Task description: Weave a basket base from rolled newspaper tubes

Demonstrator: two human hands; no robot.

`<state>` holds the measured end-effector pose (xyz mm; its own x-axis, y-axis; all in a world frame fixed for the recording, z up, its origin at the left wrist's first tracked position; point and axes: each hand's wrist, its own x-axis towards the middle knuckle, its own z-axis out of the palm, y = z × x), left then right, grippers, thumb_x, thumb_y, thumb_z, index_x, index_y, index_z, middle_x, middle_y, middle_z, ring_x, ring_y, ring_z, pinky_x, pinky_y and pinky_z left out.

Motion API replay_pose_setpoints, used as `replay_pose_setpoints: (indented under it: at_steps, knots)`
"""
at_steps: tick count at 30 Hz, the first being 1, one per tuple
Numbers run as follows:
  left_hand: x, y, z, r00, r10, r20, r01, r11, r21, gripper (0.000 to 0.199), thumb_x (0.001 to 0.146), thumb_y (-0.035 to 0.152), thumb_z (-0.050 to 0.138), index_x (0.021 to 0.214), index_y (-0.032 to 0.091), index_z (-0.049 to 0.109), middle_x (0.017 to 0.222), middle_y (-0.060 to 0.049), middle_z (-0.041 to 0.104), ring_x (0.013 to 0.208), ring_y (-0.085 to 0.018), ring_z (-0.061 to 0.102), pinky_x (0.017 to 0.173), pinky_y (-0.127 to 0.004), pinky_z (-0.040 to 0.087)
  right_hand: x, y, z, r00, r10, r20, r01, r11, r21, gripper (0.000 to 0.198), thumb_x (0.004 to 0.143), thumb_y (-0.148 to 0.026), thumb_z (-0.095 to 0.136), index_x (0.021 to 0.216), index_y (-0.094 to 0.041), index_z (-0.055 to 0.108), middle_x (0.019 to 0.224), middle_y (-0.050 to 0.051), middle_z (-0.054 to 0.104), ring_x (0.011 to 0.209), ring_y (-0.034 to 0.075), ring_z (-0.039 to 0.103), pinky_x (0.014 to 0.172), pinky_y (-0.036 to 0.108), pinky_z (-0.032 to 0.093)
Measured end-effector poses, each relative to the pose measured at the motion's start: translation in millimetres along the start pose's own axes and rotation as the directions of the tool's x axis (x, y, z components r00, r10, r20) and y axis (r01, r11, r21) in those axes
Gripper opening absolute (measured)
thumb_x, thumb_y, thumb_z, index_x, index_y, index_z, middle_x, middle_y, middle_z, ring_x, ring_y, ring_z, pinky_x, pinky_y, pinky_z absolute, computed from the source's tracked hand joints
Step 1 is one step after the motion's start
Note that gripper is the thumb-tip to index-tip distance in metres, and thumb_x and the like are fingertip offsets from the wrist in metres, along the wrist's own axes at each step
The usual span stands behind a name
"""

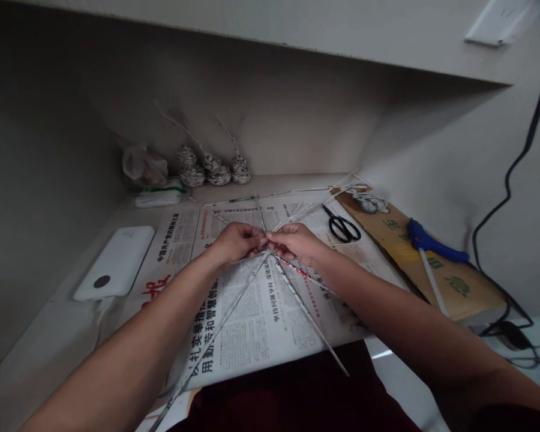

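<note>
Past the desk's [63, 336] front edge, two of the thin grey-white rolled-paper strips [305, 308] jut toward the dark red cloth of the person's clothing [292, 396]; a brush of that cloth or a forearm could knock them and twist the whole star askew. Farther in, above the black-printed newspaper covering [245, 345], the strips cross, and there the left hand [244, 243] and right hand [292, 243] pinch them between thumbs and fingers; should either pinch slacken, the crossing might slide and the spokes fan unevenly. Toward the right, strip ends reach close to the black-handled metal scissors [343, 228], where a sweep could snag them. Counted outward: two hands, at least six spokes, though overlaps hide the exact number; one white rounded power bank [121, 255] with one white cable [99, 321]; one pair of scissors; one blue plastic glue gun [436, 243] with one white glue stick [432, 282], on one brown printed cardboard piece [468, 279]; one tangled pale bundle [371, 203]; one green-and-white packet [162, 193]; one translucent plastic bag [144, 165]; and, along the back, three speckled gourd-shaped woven pieces [218, 173].
</note>
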<state>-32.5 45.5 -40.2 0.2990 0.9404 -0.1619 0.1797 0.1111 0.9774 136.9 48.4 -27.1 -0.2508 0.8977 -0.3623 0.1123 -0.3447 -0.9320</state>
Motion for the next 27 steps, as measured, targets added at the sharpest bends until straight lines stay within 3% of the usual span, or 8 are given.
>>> replay_pose_setpoints:
  at_steps: [6,11,14,17,19,22,25,27]
  knots:
    - [0,0,0,1.000,-0.009,-0.004,0.009,0.999,-0.037,0.021,0.066,0.032,0.073,0.075,0.013,0.069,0.062,-0.001,0.063,0.050,-0.008,0.050,0.050,-0.022,0.038,0,0,0,0.999,-0.025,-0.032,0.025,1.000,-0.003,0.025,0.081,-0.021,0.069,0.061,-0.015,0.056,0.054,-0.002,0.061,0.038,0.004,0.047,0.032,0.016,0.024]
    - [0,-4,-2,0.999,0.044,0.020,-0.045,0.996,0.071,0.027,0.063,0.040,0.073,0.071,0.015,0.068,0.057,0.001,0.060,0.049,-0.009,0.048,0.048,-0.022,0.036,-2,6,-2,0.999,-0.039,-0.016,0.038,0.997,-0.062,0.021,0.081,-0.027,0.068,0.066,-0.016,0.058,0.058,-0.002,0.062,0.040,0.006,0.049,0.033,0.018,0.027]
    - [2,-6,-4,0.996,0.051,-0.075,-0.043,0.993,0.106,0.031,0.062,0.044,0.072,0.071,0.016,0.067,0.055,0.002,0.058,0.047,-0.011,0.047,0.046,-0.023,0.035,-8,10,-21,0.976,-0.216,-0.034,0.201,0.947,-0.249,0.013,0.082,-0.030,0.066,0.080,-0.017,0.063,0.064,-0.003,0.063,0.046,0.007,0.053,0.041,0.017,0.035]
    - [5,-8,-7,0.979,0.046,-0.200,-0.024,0.994,0.110,0.032,0.061,0.045,0.072,0.074,0.016,0.068,0.056,0.001,0.058,0.048,-0.011,0.047,0.048,-0.024,0.036,-24,10,-64,0.863,-0.498,-0.088,0.368,0.738,-0.565,0.008,0.079,-0.021,0.062,0.086,-0.018,0.066,0.069,-0.002,0.065,0.058,0.009,0.055,0.053,0.019,0.041]
    - [6,-10,-9,0.970,0.051,-0.240,-0.020,0.991,0.131,0.033,0.060,0.046,0.073,0.074,0.016,0.069,0.056,0.001,0.058,0.048,-0.011,0.046,0.049,-0.024,0.035,-42,5,-103,0.819,-0.553,-0.151,0.264,0.598,-0.756,0.019,0.077,-0.015,0.056,0.092,-0.017,0.068,0.074,0.001,0.068,0.061,0.012,0.057,0.058,0.022,0.043]
    - [7,-12,-11,0.964,0.061,-0.258,-0.021,0.988,0.154,0.033,0.058,0.047,0.074,0.073,0.017,0.070,0.058,0.001,0.060,0.050,-0.012,0.047,0.050,-0.024,0.035,-72,-6,-167,0.774,-0.582,-0.249,-0.023,0.367,-0.930,0.030,0.076,-0.010,0.051,0.100,-0.015,0.069,0.093,0.008,0.072,0.081,0.019,0.064,0.073,0.027,0.047]
    - [8,-15,-12,0.963,0.077,-0.259,-0.027,0.981,0.190,0.033,0.058,0.048,0.074,0.072,0.018,0.070,0.063,0.000,0.063,0.052,-0.012,0.050,0.053,-0.025,0.037,-98,-7,-225,0.749,-0.539,-0.385,-0.397,0.100,-0.912,0.041,0.074,-0.010,0.055,0.114,-0.012,0.065,0.109,0.018,0.069,0.100,0.029,0.064,0.081,0.033,0.046]
    - [9,-16,-13,0.961,0.087,-0.264,-0.026,0.974,0.226,0.033,0.059,0.049,0.073,0.071,0.018,0.069,0.062,0.000,0.063,0.052,-0.013,0.050,0.053,-0.025,0.037,-110,2,-254,0.741,-0.445,-0.502,-0.551,0.023,-0.834,0.046,0.075,-0.014,0.058,0.120,-0.010,0.061,0.106,0.021,0.069,0.097,0.031,0.065,0.077,0.035,0.046]
